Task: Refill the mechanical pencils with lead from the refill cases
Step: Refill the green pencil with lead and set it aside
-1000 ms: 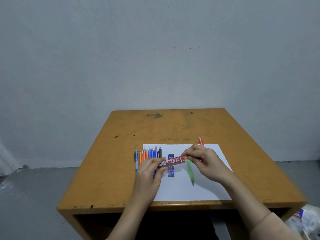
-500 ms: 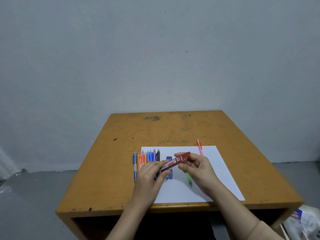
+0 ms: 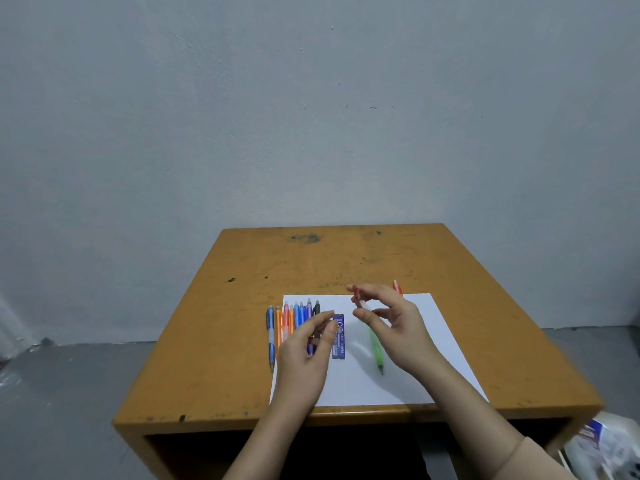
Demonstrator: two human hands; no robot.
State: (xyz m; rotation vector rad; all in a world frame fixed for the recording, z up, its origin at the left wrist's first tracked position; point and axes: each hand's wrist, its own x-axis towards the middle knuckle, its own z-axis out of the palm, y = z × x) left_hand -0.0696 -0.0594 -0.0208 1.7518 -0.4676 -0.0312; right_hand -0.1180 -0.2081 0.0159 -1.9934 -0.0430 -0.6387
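Step in hand, I judge: opening red case to get lead out. Left hand (image 3: pixel 304 348) nearest, over paper (image 3: pixel 426 323), fingers curled, thumb and forefinger close together; blur, so I cannot tell if they pinch anything. Blue case (image 3: pixel 338 337) lies flat on paper between hands. Right hand (image 3: pixel 394 327) raised above green pencil (image 3: pixel 377 355), thumb and forefinger pinching red case (image 3: pixel 357 300), other fingers spread. Pencil row (image 3: pixel 294 317) beyond left hand. Next move, I think: tip out one lead, needs steady fine grip.

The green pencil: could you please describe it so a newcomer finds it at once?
A white sheet lies on the wooden table. On it, right of the blue refill case, is the green pencil. No other pencil is green.
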